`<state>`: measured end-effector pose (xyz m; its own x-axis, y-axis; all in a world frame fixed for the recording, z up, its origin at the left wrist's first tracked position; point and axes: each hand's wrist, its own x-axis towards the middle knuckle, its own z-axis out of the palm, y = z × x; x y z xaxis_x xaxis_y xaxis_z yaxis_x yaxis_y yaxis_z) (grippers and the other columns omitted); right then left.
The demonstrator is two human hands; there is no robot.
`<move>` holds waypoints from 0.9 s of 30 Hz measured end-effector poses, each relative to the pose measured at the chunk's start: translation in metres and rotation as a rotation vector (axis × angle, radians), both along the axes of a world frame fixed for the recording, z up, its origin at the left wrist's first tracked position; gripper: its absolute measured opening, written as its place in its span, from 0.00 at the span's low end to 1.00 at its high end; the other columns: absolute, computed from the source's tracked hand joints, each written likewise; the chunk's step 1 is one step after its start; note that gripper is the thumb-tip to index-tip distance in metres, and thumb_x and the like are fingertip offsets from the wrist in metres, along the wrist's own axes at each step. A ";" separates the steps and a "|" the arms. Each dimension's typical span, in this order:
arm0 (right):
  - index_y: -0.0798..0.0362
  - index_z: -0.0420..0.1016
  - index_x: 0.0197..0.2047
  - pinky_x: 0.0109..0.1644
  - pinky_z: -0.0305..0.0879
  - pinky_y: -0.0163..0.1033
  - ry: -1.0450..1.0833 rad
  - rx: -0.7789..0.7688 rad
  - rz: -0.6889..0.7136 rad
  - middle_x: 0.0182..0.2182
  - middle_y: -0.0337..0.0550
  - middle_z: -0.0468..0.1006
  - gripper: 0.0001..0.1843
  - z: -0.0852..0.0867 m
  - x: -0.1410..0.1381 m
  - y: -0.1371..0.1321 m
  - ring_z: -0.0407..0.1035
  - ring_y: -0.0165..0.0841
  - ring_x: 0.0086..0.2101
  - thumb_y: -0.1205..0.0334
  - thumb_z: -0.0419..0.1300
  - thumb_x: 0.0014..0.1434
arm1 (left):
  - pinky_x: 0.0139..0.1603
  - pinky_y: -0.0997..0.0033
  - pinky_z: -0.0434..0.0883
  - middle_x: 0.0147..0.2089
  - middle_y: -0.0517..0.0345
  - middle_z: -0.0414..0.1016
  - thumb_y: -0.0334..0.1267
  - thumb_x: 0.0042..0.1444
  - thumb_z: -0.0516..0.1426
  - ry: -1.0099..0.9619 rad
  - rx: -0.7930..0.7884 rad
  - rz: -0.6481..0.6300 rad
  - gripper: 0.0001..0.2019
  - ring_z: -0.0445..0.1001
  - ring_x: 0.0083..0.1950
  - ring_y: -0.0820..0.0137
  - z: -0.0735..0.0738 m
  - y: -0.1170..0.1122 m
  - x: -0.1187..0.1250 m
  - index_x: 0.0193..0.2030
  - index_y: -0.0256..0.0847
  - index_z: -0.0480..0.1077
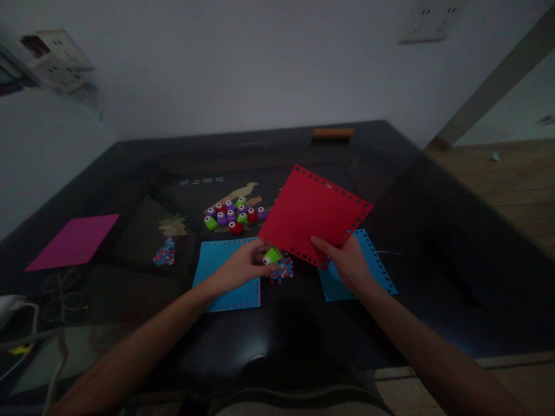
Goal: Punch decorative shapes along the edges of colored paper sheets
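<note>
My right hand (349, 260) grips the lower right edge of a red paper sheet (310, 214), thumb on top, holding it tilted above the table. Holes are punched along three of its visible edges. In my left hand (243, 266) is a small green craft punch (272, 256) with a white top, near the sheet's lower left corner. Under the left hand lies a blue punched sheet (229, 297). Another blue sheet (338, 286) lies beneath the right hand, partly covered by it and the red sheet. Tiny coloured paper bits (282, 270) are piled beside the left hand.
A cluster of several purple, red and green punches (231, 216) stands behind the left blue sheet. Farther left are more paper bits (165, 253) and a pink sheet (76, 241). An orange-brown roll (333, 133) lies at the back of the black table (260, 341). White cables (32, 329) run at left.
</note>
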<state>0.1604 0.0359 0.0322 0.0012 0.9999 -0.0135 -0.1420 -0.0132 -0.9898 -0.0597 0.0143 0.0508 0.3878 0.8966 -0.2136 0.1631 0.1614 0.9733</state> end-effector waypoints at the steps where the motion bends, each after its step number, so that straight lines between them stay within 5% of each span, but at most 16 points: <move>1: 0.53 0.78 0.44 0.52 0.71 0.52 -0.001 0.005 0.000 0.43 0.49 0.81 0.21 0.000 0.000 0.000 0.75 0.44 0.44 0.58 0.70 0.45 | 0.52 0.60 0.68 0.53 0.53 0.75 0.33 0.45 0.65 -0.052 -0.038 0.011 0.24 0.72 0.55 0.60 -0.001 -0.001 0.002 0.52 0.44 0.69; 13: 0.53 0.75 0.48 0.52 0.71 0.51 -0.056 0.068 -0.033 0.43 0.49 0.81 0.24 0.003 -0.003 -0.003 0.75 0.44 0.44 0.59 0.68 0.47 | 0.45 0.65 0.70 0.45 0.50 0.77 0.41 0.52 0.63 -0.214 -0.191 0.015 0.18 0.77 0.41 0.65 -0.001 -0.009 0.002 0.48 0.38 0.71; 27: 0.49 0.77 0.45 0.55 0.68 0.53 -0.180 0.169 -0.074 0.43 0.45 0.81 0.20 0.012 -0.003 -0.010 0.74 0.44 0.46 0.56 0.68 0.48 | 0.50 0.61 0.69 0.51 0.51 0.76 0.37 0.47 0.65 -0.187 -0.133 0.080 0.17 0.75 0.50 0.61 0.005 -0.012 0.008 0.46 0.42 0.72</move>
